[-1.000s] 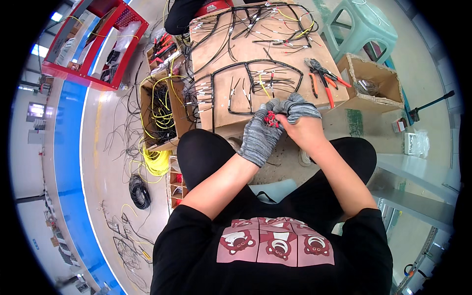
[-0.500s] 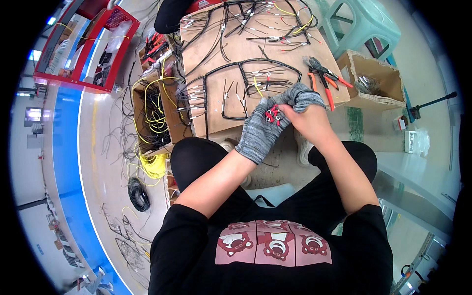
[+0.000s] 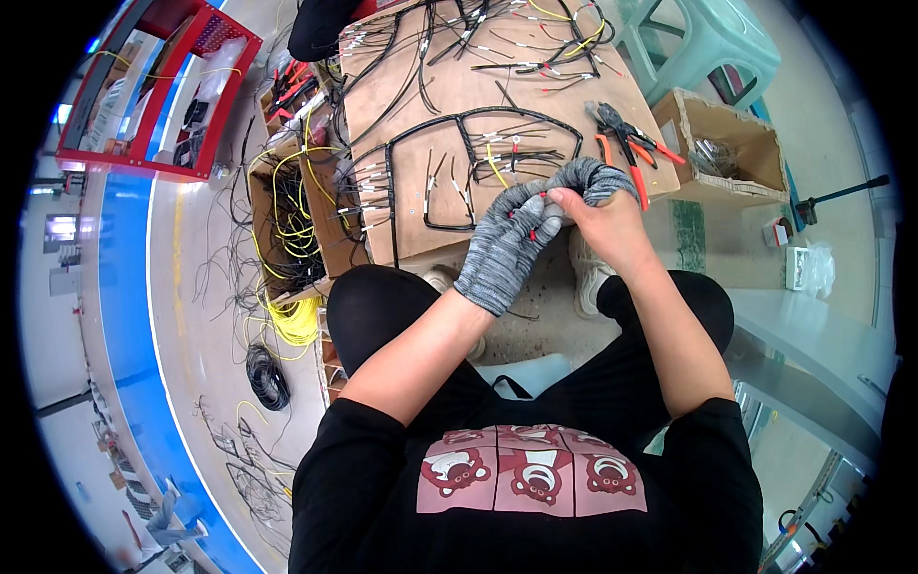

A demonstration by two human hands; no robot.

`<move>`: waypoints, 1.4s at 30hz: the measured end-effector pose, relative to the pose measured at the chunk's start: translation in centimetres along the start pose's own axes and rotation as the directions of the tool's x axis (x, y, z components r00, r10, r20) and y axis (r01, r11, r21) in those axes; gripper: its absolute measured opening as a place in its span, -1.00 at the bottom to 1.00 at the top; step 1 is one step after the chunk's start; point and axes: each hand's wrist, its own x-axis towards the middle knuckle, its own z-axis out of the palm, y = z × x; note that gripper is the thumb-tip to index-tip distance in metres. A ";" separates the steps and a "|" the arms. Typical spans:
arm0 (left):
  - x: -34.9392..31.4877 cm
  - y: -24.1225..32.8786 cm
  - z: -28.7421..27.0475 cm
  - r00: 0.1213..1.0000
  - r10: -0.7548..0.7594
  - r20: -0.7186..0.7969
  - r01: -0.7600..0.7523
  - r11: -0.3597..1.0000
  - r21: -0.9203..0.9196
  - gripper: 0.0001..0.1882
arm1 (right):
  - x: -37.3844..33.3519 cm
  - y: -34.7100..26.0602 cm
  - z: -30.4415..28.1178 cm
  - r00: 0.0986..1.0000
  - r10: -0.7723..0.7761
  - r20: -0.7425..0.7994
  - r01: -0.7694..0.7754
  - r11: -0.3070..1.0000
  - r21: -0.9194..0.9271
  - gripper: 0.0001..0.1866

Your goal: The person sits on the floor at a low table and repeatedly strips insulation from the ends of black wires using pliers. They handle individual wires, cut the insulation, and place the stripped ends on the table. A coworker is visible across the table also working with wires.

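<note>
My left hand (image 3: 512, 239), in a grey knit glove, is curled closed around red ring terminals (image 3: 533, 235); only bits of red show between its fingers. Against it, my right hand (image 3: 604, 215) has its bare thumb pressed to a small red piece at the left fingertips. Grey knit fabric covers the other right fingers, which are bent. Both hands are over the near edge of a wooden board (image 3: 416, 251). Just beyond them lies a black wire harness (image 3: 516, 117) with white-tagged branches and a yellow wire. Crimping pliers (image 3: 622, 134) with red-orange handles rest right of the harness.
Left of the board stands a cardboard box (image 3: 335, 220) of black and yellow wires, with a yellow wire coil (image 3: 295, 325) and black coil (image 3: 267, 377) on the floor. At right are a cardboard box (image 3: 732, 191), a pale green stool (image 3: 712, 48) and a grey table (image 3: 813, 335).
The left fingers have folded over the ring terminals, which lay exposed before. My right thumb has shifted slightly up and left to the left fingertips. The whole view has shifted slightly.
</note>
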 end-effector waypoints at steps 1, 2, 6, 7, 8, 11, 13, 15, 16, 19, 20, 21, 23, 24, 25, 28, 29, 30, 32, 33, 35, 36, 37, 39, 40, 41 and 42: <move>-0.1 0.0 0.2 1.000 0.003 -0.006 -0.003 0.998 0.057 -0.79 | -0.1 -0.1 0.0 1.000 -0.009 -0.008 0.009 1.000 -0.018 -0.90; -0.1 -0.1 0.1 1.000 0.011 -0.003 -0.011 0.999 0.048 -0.79 | -0.1 -0.2 0.1 1.000 -0.018 -0.015 0.018 0.999 -0.037 -0.90; 0.1 -0.7 -0.7 0.998 0.055 -0.008 -0.055 0.998 0.025 -0.77 | -0.3 0.1 0.6 0.999 -0.027 -0.020 0.025 0.995 -0.101 -0.87; 0.1 -0.9 -0.7 0.998 0.068 -0.014 -0.068 0.997 0.021 -0.77 | -0.4 0.4 0.8 0.996 -0.078 -0.042 0.069 0.979 -0.193 -0.85; 0.0 -1.1 -0.6 0.995 0.089 -0.034 -0.086 0.994 0.074 -0.77 | -0.5 0.5 0.9 0.990 -0.131 -0.059 0.109 0.952 -0.285 -0.84; 0.0 -1.4 -0.6 0.987 0.144 -0.071 -0.128 0.973 0.191 -0.77 | -0.6 0.2 0.9 0.988 -0.148 -0.038 0.124 0.920 -0.371 -0.80; 0.3 -1.5 -1.0 0.983 0.168 -0.072 -0.150 0.967 0.206 -0.77 | -0.6 0.3 0.9 0.999 -0.041 -0.007 0.037 0.949 -0.313 -0.80; 0.5 -1.9 -0.9 0.981 0.180 -0.070 -0.164 0.969 0.184 -0.77 | -0.4 0.6 0.8 1.000 0.009 0.009 -0.006 0.955 -0.296 -0.80; 0.6 -2.1 -0.9 0.980 0.185 -0.069 -0.171 0.970 0.173 -0.77 | -0.3 0.9 0.8 1.000 0.007 0.007 -0.004 0.952 -0.308 -0.80; 1.3 -2.5 -2.1 0.979 0.197 -0.051 -0.178 0.951 0.254 -0.75 | -0.5 1.6 1.3 0.988 -0.154 0.010 0.139 0.860 -0.491 -0.80; 1.4 -2.7 -2.4 0.976 0.205 -0.068 -0.181 0.949 0.259 -0.74 | -0.6 1.8 1.4 0.973 -0.230 0.024 0.202 0.797 -0.570 -0.80; 1.3 -2.6 -2.1 0.973 0.214 -0.085 -0.184 0.946 0.267 -0.73 | -0.6 1.6 1.3 0.982 -0.188 0.020 0.172 0.844 -0.508 -0.81; 1.2 -2.4 -2.1 0.969 0.228 -0.094 -0.198 0.947 0.254 -0.72 | -0.4 1.3 1.0 0.994 -0.103 0.024 0.104 0.921 -0.375 -0.81; 1.2 -2.4 -2.3 0.969 0.233 -0.084 -0.209 0.951 0.228 -0.71 | -0.2 1.6 0.9 0.992 -0.125 0.000 0.116 0.920 -0.374 -0.82; 1.3 -2.3 -2.4 0.968 0.239 -0.075 -0.220 0.954 0.203 -0.71 | -0.1 2.2 0.8 0.989 -0.147 -0.024 0.127 0.919 -0.374 -0.83; 1.5 -2.1 -2.4 0.977 0.180 -0.118 -0.180 0.984 0.006 -0.77 | 0.1 1.9 0.5 0.999 -0.045 -0.011 0.044 0.996 -0.081 -0.87; 1.7 -1.9 -2.3 0.981 0.144 -0.133 -0.155 0.985 -0.077 -0.79 | 0.2 1.4 0.3 1.000 0.012 0.021 -0.014 0.998 0.067 -0.89; 1.9 -1.3 -1.5 0.956 0.056 -0.289 -0.100 0.985 -0.138 -0.80 | 0.3 1.0 0.0 0.996 0.076 0.044 -0.082 0.980 0.183 -0.93; 2.6 -1.3 -3.3 0.974 0.076 -0.211 -0.088 0.995 -0.047 -0.80 | 1.0 2.1 -0.6 0.999 0.033 0.042 -0.041 0.979 0.199 -0.93; 2.6 -1.1 -3.5 0.981 0.083 -0.174 -0.085 0.996 -0.002 -0.80 | 1.2 2.2 -0.8 0.999 0.013 0.043 -0.021 0.978 0.207 -0.94; 2.9 -1.0 -3.6 0.976 0.124 -0.181 -0.101 0.986 0.133 -0.85 | 1.3 1.8 -1.4 0.998 0.045 0.043 -0.053 0.976 0.210 -0.95; 3.2 -0.6 -3.8 0.975 0.138 -0.172 -0.100 0.973 0.210 -0.85 | 1.3 1.3 -1.7 0.999 0.042 0.023 -0.045 0.985 0.166 -0.95; 3.7 -0.3 -3.8 0.975 0.151 -0.162 -0.100 0.953 0.284 -0.86 | 1.2 1.1 -1.8 0.999 0.039 0.003 -0.039 0.992 0.121 -0.95; 6.0 -0.8 -4.8 0.930 0.326 -0.169 -0.212 0.851 0.480 -0.82 | 1.8 1.9 -2.2 1.000 0.005 -0.005 -0.005 0.994 0.112 -0.95; 7.5 -1.2 -5.2 0.887 0.438 -0.145 -0.271 0.749 0.605 -0.80 | 2.2 2.4 -2.4 1.000 -0.007 -0.024 0.010 0.989 0.145 -0.94; 8.8 -1.4 -5.8 0.834 0.541 -0.104 -0.315 0.625 0.714 -0.79 | 2.5 2.9 -2.3 0.999 -0.018 -0.043 0.026 0.984 0.179 -0.93; 9.7 -1.2 -6.0 0.830 0.551 -0.088 -0.282 0.550 0.786 -0.79 | 2.8 3.2 -1.9 0.981 -0.073 -0.180 0.105 0.978 0.179 -0.89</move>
